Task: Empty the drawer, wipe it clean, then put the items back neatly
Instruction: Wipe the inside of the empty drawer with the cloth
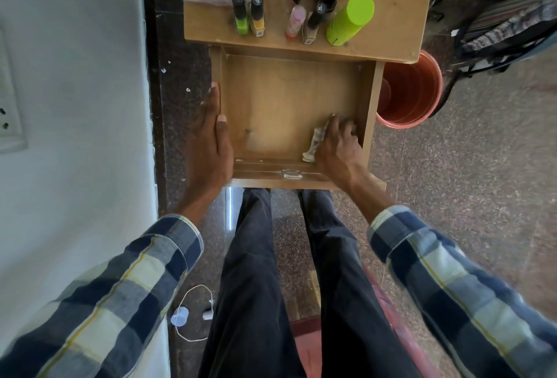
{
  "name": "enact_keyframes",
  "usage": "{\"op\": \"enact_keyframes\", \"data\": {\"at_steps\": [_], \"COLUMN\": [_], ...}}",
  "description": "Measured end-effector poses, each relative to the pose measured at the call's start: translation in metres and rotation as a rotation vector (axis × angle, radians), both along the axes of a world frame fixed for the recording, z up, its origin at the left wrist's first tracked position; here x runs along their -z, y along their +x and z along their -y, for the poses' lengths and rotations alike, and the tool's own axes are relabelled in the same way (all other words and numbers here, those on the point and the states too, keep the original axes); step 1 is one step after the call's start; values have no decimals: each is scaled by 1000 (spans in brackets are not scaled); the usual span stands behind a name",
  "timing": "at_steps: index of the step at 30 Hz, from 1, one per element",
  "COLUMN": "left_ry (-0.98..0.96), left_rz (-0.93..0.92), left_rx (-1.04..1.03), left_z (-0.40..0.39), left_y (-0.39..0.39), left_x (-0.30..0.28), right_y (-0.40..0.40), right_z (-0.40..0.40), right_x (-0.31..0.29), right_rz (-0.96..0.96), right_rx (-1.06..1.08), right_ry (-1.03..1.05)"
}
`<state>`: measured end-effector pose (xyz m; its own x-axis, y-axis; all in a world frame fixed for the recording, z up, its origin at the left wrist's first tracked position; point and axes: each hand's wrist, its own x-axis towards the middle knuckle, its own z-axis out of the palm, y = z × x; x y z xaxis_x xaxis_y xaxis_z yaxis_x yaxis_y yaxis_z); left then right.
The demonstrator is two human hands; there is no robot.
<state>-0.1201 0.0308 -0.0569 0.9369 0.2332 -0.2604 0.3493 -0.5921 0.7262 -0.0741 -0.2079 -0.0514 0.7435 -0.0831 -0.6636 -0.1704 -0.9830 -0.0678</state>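
The drawer (289,97) is light brown wood grain. The cloth (315,145) looks pale grey-white. The sleeves (452,272) are navy, grey and cream plaid with thin yellow lines. A lime-green bottle (349,20) stands beside yellow (258,20) and green nail polishes (241,20); the bucket (422,88) is terracotta red.

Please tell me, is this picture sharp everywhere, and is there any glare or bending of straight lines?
Head view: the open wooden drawer is fairly sharp; the checked sleeves near the bottom corners are blurred; the wide lens bends the wall edge; a bright glare streak lies on the polished floor.
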Motion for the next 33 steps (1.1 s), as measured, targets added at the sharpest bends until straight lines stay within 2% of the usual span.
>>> {"op": "enact_keyframes", "data": {"at_steps": [2,6,12,16,18,20,23,25,27,31,33], "left_ry": [-1,-14,-8,-9,-5,2,14,20,19,-20,-16], "left_rz": [0,-26,-33,-23,-4,3,-14,-20,-18,4,2], "left_rx": [-9,-17,-14,-10,-14,-16,-21,-23,-23,2,6], "left_z": [-1,1,2,0,-1,-1,2,3,3,2,1], "left_y": [-1,-1,2,3,2,2,1,1,2,2,2], "left_x": [3,2,-8,-8,-6,-4,-5,-6,-6,-7,-8], "right_y": [-17,-13,-25,-14,-4,14,35,36,29,20,17], "right_z": [1,-30,-125,-90,-56,-24,-16,-37,-64,-128,-142], "right_x": [3,3,-4,3,7,14,12,8,8,16,18], "right_rz": [-44,-10,-10,64,206,316,330,351,355,305,261], "right_rx": [-53,-162,-389,-504,-462,-333,-3,95,40,-289,-288], "right_ry": [28,59,434,412,340,186,92,82,156,381,403]}}
